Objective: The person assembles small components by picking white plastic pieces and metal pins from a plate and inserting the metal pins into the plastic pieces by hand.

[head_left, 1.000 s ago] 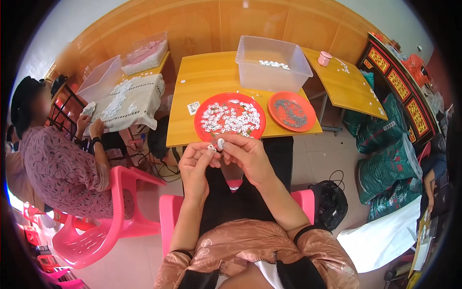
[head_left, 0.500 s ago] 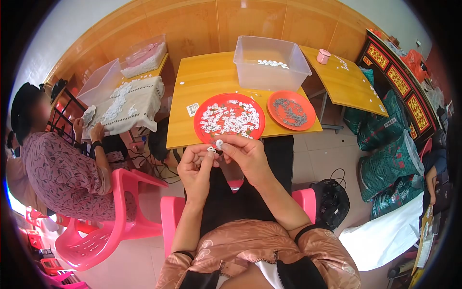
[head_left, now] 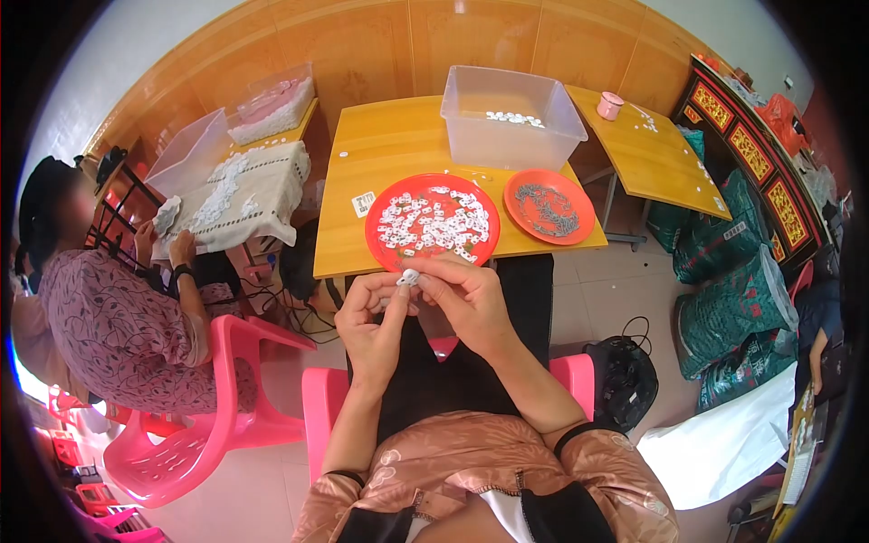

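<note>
In front of my chest, just off the near edge of the table, my left hand [head_left: 368,317] and my right hand [head_left: 471,303] meet fingertip to fingertip. The left thumb and fingers pinch a small white plastic piece [head_left: 410,277]. My right fingers pinch a small round white piece pressed against it, partly covered by the fingertips. Beyond the hands, a red plate [head_left: 372,237] holds many flat white pieces with holes. To its right, an orange-red plate [head_left: 585,217] carries small grey metal parts [head_left: 546,201].
A clear plastic bin [head_left: 507,145] with white pieces stands at the table's back. A pink cup [head_left: 609,107] sits on the right table. At left, a person [head_left: 127,326] works beside a cloth-covered table [head_left: 276,195]. Green sacks [head_left: 733,308] and a black bag [head_left: 625,385] lie right.
The round white piece in my right fingers has come down and left onto the piece in my left hand; the two, formerly apart, now touch.
</note>
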Tool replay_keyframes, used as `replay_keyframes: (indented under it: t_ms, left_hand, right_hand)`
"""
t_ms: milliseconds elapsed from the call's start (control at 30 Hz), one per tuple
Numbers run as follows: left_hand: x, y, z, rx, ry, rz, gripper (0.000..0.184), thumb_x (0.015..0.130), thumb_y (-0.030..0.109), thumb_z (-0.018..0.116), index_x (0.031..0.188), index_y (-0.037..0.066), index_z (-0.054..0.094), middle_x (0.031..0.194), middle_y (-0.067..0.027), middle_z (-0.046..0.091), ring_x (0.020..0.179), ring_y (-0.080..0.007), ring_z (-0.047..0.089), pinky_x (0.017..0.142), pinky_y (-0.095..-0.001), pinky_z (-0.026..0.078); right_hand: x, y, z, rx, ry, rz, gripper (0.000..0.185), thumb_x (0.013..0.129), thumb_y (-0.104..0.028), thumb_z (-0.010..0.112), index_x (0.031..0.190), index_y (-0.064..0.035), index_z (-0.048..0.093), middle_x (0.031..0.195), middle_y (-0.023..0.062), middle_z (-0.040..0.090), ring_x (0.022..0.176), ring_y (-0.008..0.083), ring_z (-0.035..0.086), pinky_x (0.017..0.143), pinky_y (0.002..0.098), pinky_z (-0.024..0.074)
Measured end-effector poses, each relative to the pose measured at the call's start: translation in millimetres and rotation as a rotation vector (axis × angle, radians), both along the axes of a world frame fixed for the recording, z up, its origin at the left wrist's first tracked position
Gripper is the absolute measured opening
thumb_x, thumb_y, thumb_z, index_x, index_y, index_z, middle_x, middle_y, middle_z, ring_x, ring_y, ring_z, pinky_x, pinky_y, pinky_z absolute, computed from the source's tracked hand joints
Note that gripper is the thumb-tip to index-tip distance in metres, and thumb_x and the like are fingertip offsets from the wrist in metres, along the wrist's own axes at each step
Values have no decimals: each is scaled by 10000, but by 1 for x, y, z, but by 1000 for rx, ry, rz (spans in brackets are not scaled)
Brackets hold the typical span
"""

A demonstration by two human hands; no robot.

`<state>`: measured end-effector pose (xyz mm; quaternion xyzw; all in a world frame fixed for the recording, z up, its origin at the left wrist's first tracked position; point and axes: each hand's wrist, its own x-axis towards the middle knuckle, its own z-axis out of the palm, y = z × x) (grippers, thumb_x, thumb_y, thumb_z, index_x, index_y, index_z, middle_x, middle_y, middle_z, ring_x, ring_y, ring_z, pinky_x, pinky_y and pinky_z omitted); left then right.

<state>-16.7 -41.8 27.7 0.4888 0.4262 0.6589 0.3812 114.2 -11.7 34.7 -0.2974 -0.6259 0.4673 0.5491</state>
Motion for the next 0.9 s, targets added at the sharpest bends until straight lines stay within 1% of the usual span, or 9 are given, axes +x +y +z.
replay_keyframes:
  t_ms: [67, 133, 200, 267, 500, 567, 733, 800, 900]
  left_hand:
    - [-2, 0, 0, -5, -31, -40, 114, 849, -8, 579, 957, -34, 555, 807, -84, 651, 655, -82, 596, 601, -190, 473]
    - [-4, 0, 0, -9, -62, -80, 120, 850, -4, 582, 962, -34, 551, 818, -91, 655, 651, -87, 599, 599, -192, 475]
    - [-7, 0, 0, -14, -116, -188, 128, 854, 12, 585, 967, -32, 543, 823, -112, 661, 641, -106, 607, 594, -203, 481]
    - [-10, 0, 1, -19, -128, -222, 126, 856, 20, 584, 963, -30, 541, 814, -119, 661, 633, -115, 609, 588, -209, 483]
    - [-15, 4, 0, -57, -188, -349, 106, 857, 49, 576, 929, -14, 529, 778, -142, 658, 602, -140, 614, 565, -222, 482]
    - [-17, 5, -2, -57, -186, -357, 101, 857, 48, 571, 927, -11, 527, 771, -143, 656, 602, -142, 614, 565, -222, 482]
    - [-21, 4, 2, -84, -149, -354, 76, 854, 28, 559, 912, -12, 530, 755, -141, 652, 607, -139, 614, 569, -221, 484]
    - [-20, 3, 6, -137, -89, -288, 60, 846, 11, 562, 893, -16, 537, 751, -138, 652, 612, -133, 614, 573, -218, 486]
    - [-17, 1, 9, -126, -79, -261, 61, 839, 8, 579, 878, -18, 541, 738, -131, 649, 611, -125, 612, 569, -212, 486]
  right_hand:
    - [4, 2, 0, -10, 23, 68, 215, 863, 0, 558, 1068, 30, 617, 854, 49, 578, 774, 75, 546, 650, 203, 449]
    - [7, 2, 3, -25, 42, 83, 215, 863, -3, 561, 1068, 34, 616, 861, 53, 588, 781, 78, 556, 662, 203, 455]
    - [7, 0, 9, -41, 61, 99, 215, 863, -5, 563, 1067, 39, 615, 868, 58, 597, 788, 81, 566, 673, 203, 461]
    - [8, -3, 15, -186, 171, 160, 236, 863, -7, 565, 1090, 50, 588, 866, 63, 612, 793, 84, 587, 695, 200, 472]
    - [11, 0, 13, -210, 244, 208, 304, 844, -9, 592, 1129, 34, 494, 833, 50, 619, 753, 59, 593, 671, 176, 465]
    - [12, 0, 12, -238, 259, 240, 333, 823, -3, 613, 1130, 23, 488, 850, 65, 633, 788, 80, 601, 705, 194, 469]
    - [10, 1, 10, -219, 222, 227, 338, 828, -2, 610, 1135, 25, 470, 829, 66, 627, 753, 88, 611, 686, 192, 471]
    - [8, 1, 9, -202, 193, 211, 338, 829, 0, 608, 1135, 28, 466, 825, 67, 626, 741, 91, 614, 680, 192, 472]
    - [9, 1, 8, -171, 150, 182, 344, 830, 3, 607, 1138, 32, 457, 826, 67, 626, 734, 92, 617, 672, 189, 474]
